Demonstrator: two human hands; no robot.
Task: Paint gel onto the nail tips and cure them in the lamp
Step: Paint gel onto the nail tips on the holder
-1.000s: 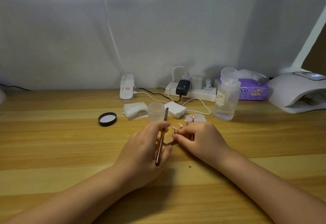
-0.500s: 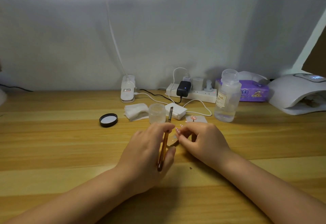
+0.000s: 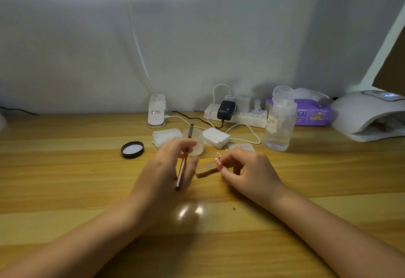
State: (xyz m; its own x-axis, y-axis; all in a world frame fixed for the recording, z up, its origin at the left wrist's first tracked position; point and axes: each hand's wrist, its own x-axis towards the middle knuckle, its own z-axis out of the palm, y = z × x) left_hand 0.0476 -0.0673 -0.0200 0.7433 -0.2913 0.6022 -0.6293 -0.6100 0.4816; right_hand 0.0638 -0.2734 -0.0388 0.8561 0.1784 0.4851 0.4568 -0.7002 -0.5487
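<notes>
Your left hand (image 3: 166,168) grips the brush (image 3: 184,159), fingers curled round its shaft. The brush runs nearly straight away from you, its dark far end up over the small clear jar (image 3: 195,144) and its near end down by your palm; which end carries the bristles is too blurred to tell. Your right hand (image 3: 247,172) pinches the wooden holder (image 3: 206,169) by its right end, fingers curled onto it. The nail tips (image 3: 219,161), pink with white dots, stand on that holder just above your right fingertips.

The holder's long axis lies across you, left to right, with its free end pointing at your left hand. So the tips sit just to the right of the brush and slightly beyond the left fingers, near but apart. The brush hand is the nearer one for painting; the shaft would likely have to swing right, across the holder's length, to meet a tip.

The curing lamp (image 3: 368,115) stands at the far right of the worktop (image 3: 65,185), well apart from the holder and on your right hand's side.
</notes>
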